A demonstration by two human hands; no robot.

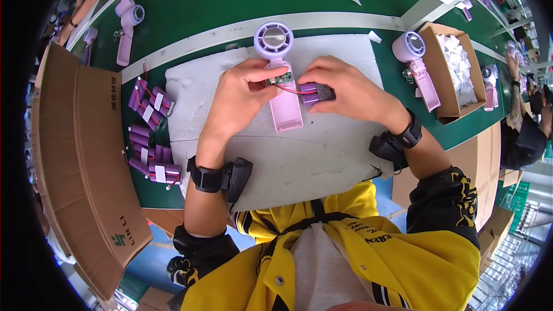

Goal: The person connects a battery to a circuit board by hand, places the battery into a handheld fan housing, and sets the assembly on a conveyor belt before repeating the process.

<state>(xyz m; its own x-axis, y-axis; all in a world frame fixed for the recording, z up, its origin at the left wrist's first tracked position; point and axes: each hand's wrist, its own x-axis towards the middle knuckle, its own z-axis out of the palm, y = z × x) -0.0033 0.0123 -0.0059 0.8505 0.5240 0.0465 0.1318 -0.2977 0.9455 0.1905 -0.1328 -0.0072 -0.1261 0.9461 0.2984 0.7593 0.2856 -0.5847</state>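
A handheld fan with a lilac round head (273, 40) and an open pink handle shell (286, 112) lies in front of me, its head at the far end. My left hand (241, 87) pinches a small green circuit board (280, 79) between thumb and fingers, over the upper part of the handle. Just right of the handle, my right hand (340, 89) grips a purple battery pack (309, 93) with a dark grey pad on its end. A red wire (286, 88) runs between board and pack. Under everything is a grey-white mat (322, 138).
Purple battery packs (152, 106) with wires lie left of the mat, beside a large cardboard box (86, 155). Right of it rest another opened fan (423, 83) and a carton (478, 95) of white slips. More fans (125, 43) lie behind a metal rail (224, 31). Other people work at both sides.
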